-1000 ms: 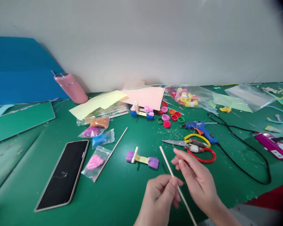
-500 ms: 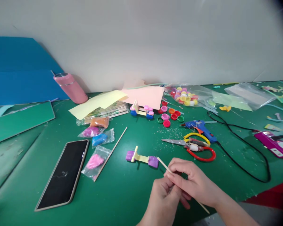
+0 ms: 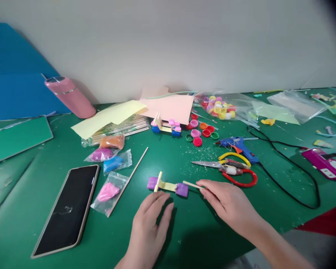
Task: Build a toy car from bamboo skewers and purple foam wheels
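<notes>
My right hand (image 3: 226, 203) pinches a thin wooden stick (image 3: 190, 184), whose tip points left over the purple end of a small clay-and-stick model (image 3: 168, 185). That model has a purple block at each end, a pale yellow bar between them and a short upright piece. My left hand (image 3: 152, 220) is just in front of the model's left part, fingers apart and holding nothing; whether its fingertips touch the model I cannot tell. A second wooden stick (image 3: 128, 181) lies to the left, against a bag of pink clay (image 3: 108, 192).
Scissors (image 3: 226, 166) and a blue glue gun (image 3: 236, 145) with its black cord lie at right. Bottle caps (image 3: 196, 133) and a similar blue-and-pink model (image 3: 166, 127) are further back. A phone (image 3: 68, 211) lies left, a pink bottle (image 3: 71, 98) behind it.
My left hand has parted from the right and moved left to the model. My right hand keeps the stick, now turned flatter. The view has shifted slightly.
</notes>
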